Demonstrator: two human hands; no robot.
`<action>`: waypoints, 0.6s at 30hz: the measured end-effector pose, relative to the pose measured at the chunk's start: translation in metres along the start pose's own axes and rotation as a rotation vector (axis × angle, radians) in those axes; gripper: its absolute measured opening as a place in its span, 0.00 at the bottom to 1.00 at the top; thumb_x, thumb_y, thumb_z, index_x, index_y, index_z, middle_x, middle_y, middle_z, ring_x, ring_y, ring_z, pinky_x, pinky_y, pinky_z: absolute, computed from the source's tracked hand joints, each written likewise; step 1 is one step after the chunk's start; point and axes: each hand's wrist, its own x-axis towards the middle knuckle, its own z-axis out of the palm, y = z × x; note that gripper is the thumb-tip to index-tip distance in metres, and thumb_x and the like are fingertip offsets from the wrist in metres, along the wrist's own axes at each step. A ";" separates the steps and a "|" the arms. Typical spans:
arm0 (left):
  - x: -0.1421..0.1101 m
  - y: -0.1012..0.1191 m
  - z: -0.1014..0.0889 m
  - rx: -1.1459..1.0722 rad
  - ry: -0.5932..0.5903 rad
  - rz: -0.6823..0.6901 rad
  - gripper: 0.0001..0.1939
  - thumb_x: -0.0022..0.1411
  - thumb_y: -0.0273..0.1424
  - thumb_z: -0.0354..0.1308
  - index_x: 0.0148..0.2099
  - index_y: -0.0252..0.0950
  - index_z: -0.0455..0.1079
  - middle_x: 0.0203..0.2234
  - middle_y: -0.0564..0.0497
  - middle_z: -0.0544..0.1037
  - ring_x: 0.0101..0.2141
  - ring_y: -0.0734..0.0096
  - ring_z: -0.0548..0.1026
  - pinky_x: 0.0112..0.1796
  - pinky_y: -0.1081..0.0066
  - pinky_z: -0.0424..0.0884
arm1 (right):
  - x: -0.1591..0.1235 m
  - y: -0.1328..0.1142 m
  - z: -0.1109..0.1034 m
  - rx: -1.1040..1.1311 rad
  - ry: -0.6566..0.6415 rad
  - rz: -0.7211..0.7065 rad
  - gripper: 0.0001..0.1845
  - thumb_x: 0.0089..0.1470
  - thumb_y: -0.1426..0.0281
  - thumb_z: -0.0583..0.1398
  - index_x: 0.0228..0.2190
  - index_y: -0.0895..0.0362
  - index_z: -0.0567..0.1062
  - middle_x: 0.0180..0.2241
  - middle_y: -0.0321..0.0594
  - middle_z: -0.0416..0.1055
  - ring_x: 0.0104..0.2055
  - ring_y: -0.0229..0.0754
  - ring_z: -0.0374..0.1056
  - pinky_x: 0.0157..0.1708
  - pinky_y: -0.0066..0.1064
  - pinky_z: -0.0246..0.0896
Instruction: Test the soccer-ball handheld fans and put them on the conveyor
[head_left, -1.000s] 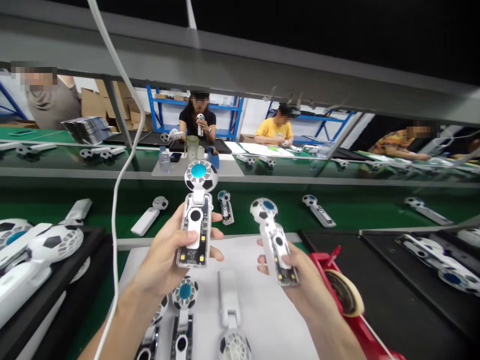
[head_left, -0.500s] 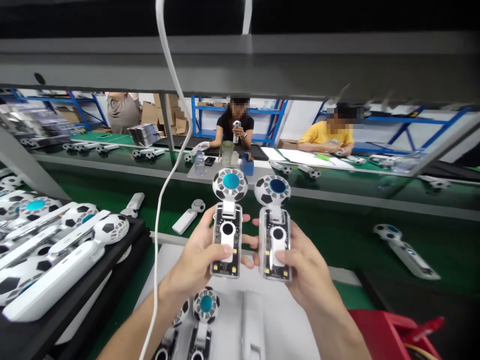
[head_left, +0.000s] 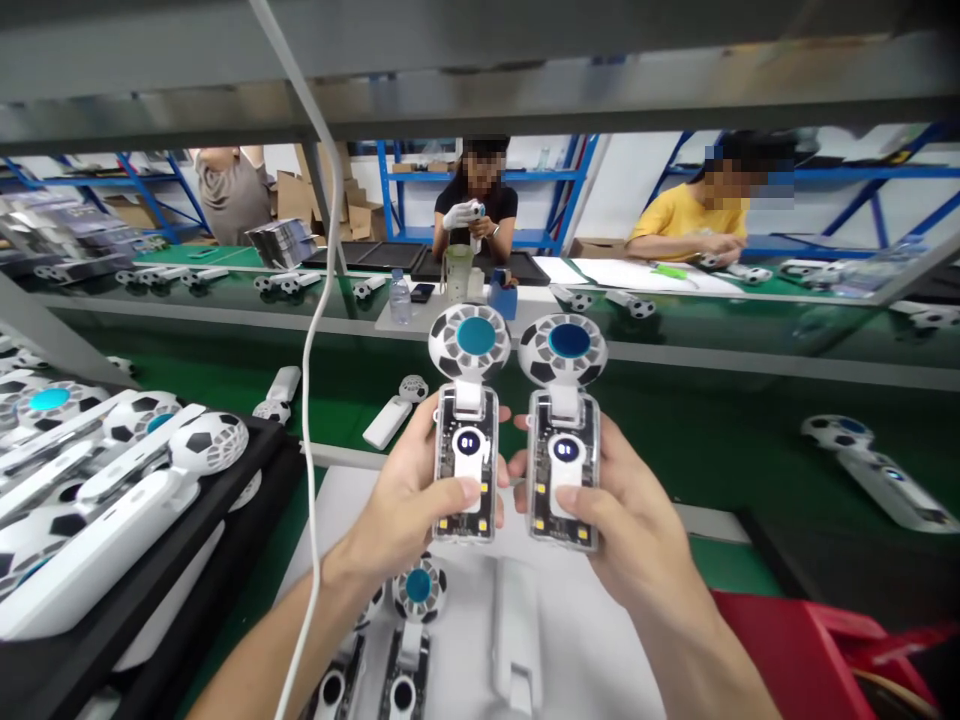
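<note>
My left hand is closed around a handheld fan with a football-patterned head and a clear-fronted body. An identical fan is gripped in my right hand, close beside the first. Each thumb presses on the white panel below a small round display, and both displays are lit, apparently reading 01. Both fans stand upright, their blue-centred heads facing me. Below them, more fans lie on the white work surface, partly hidden by my left arm, near a blurred white object.
Many fans fill a black tray at the left. A white cable hangs in front of my left arm. A red bin stands at lower right. Single fans lie on the green conveyor. Co-workers sit across the line.
The displays on both held fans have gone from dark to lit. My view has tilted and shifted slightly. The co-worker opposite now has both hands at a fan.
</note>
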 end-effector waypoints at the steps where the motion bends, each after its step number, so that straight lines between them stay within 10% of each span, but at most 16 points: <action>1: 0.000 0.001 0.000 -0.005 -0.011 0.001 0.29 0.59 0.28 0.62 0.60 0.37 0.58 0.35 0.48 0.76 0.30 0.66 0.76 0.33 0.65 0.73 | 0.000 -0.001 0.000 0.007 -0.005 0.005 0.30 0.51 0.69 0.63 0.56 0.50 0.65 0.38 0.41 0.76 0.34 0.47 0.73 0.33 0.37 0.70; 18: -0.003 0.000 0.000 -0.014 0.004 0.001 0.28 0.60 0.29 0.62 0.59 0.39 0.58 0.36 0.47 0.77 0.28 0.66 0.78 0.30 0.66 0.73 | -0.002 -0.004 0.002 0.057 0.049 -0.014 0.36 0.51 0.69 0.65 0.60 0.50 0.62 0.45 0.43 0.75 0.34 0.44 0.73 0.32 0.36 0.71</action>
